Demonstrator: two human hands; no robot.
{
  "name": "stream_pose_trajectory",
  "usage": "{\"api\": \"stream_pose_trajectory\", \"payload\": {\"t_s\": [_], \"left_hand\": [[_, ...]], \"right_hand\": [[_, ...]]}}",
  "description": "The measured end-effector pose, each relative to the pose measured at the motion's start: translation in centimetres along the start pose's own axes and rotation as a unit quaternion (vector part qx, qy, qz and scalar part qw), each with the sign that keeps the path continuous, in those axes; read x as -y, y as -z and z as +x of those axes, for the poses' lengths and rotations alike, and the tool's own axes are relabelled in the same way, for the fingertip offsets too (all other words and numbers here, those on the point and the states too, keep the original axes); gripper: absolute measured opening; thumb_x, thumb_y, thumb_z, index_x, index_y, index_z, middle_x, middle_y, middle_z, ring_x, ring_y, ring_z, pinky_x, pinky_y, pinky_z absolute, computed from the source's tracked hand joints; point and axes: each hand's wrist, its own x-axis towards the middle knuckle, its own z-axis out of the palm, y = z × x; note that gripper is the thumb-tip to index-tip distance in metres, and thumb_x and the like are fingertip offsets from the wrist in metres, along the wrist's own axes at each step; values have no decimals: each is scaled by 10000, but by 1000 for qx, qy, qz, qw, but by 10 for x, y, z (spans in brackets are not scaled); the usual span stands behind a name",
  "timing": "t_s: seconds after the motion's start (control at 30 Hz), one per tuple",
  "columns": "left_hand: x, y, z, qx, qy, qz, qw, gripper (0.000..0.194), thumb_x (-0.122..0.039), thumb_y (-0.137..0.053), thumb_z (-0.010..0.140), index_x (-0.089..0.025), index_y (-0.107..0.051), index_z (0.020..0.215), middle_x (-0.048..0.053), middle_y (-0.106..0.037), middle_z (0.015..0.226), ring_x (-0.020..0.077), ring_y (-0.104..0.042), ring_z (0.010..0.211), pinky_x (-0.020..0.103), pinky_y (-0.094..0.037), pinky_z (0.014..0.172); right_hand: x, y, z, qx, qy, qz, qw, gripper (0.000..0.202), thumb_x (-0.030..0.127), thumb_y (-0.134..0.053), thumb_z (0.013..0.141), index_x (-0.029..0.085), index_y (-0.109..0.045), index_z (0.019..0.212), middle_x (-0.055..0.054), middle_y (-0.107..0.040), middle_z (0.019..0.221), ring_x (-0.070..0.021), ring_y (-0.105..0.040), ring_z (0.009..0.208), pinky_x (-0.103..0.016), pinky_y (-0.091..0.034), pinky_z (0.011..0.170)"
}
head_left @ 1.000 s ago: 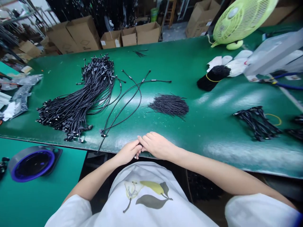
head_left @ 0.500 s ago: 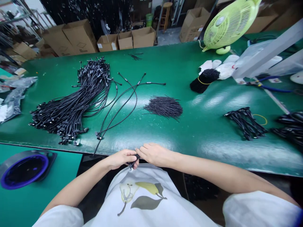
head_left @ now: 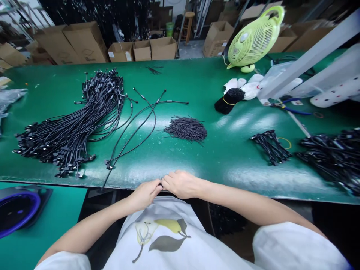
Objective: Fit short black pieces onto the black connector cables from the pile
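My left hand (head_left: 144,195) and my right hand (head_left: 181,184) meet at the table's front edge, close to my shirt. Both have their fingers closed on a black cable (head_left: 161,184); only a small dark bit of it shows between the fingertips. Beyond my hands lies a heap of short, thin black ties (head_left: 185,129). To its left, a few loose black cables (head_left: 153,108) with small end connectors cross each other. Further left spreads a large pile of long black cables (head_left: 92,101).
Folded black cables (head_left: 271,147) lie to the right, beside a bigger heap of them (head_left: 334,157). Behind are a banded black bundle (head_left: 229,101), blue-handled pliers (head_left: 295,110), a grey post (head_left: 306,56) and a green fan (head_left: 250,45). A blue-rimmed round object (head_left: 36,213) sits lower left.
My left hand has turned over, hiding the cable and the connector that showed below its fingers. The view has shifted slightly to the right.
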Motion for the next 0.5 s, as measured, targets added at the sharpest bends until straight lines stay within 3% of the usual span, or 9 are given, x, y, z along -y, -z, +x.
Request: {"api": "stream_pose_trajectory", "payload": {"t_s": [0.1, 0.23, 0.37, 0.5], "left_hand": [[1, -4, 0, -31, -22, 124, 992, 269, -346, -272, 977, -210, -450, 828, 35, -552, 758, 191, -519, 693, 300, -335, 647], [6, -6, 2, -51, -37, 170, 983, 265, -322, -272, 987, -213, -467, 845, 46, -585, 784, 202, -544, 716, 302, -331, 651], [11, -8, 4, -71, -41, 204, 976, 245, -282, -288, 980, -212, -454, 815, 45, -571, 764, 203, -545, 713, 297, -330, 643], [7, -9, 7, -61, -37, 201, 977, 215, -260, -304, 972, -211, -456, 829, 55, -573, 791, 212, -549, 749, 300, -343, 661]], "right_hand": [[0, 1, 0, 40, -46, 79, 995, 288, 297, -350, 1012, 128, -567, 924, -81, -647, 804, -176, -579, 675, -282, -320, 559], [-1, 4, -1, 34, -102, 182, 977, 309, 393, -398, 1007, 151, -574, 931, -66, -676, 859, -179, -627, 758, -266, -364, 608], [5, -12, -2, 23, -152, 122, 981, 381, 414, -329, 1021, 123, -567, 954, -103, -669, 871, -198, -636, 736, -277, -370, 583], [10, -35, -2, 24, -111, 73, 991, 437, 387, -228, 1037, 106, -558, 980, -105, -651, 814, -199, -628, 685, -279, -378, 566]]}}
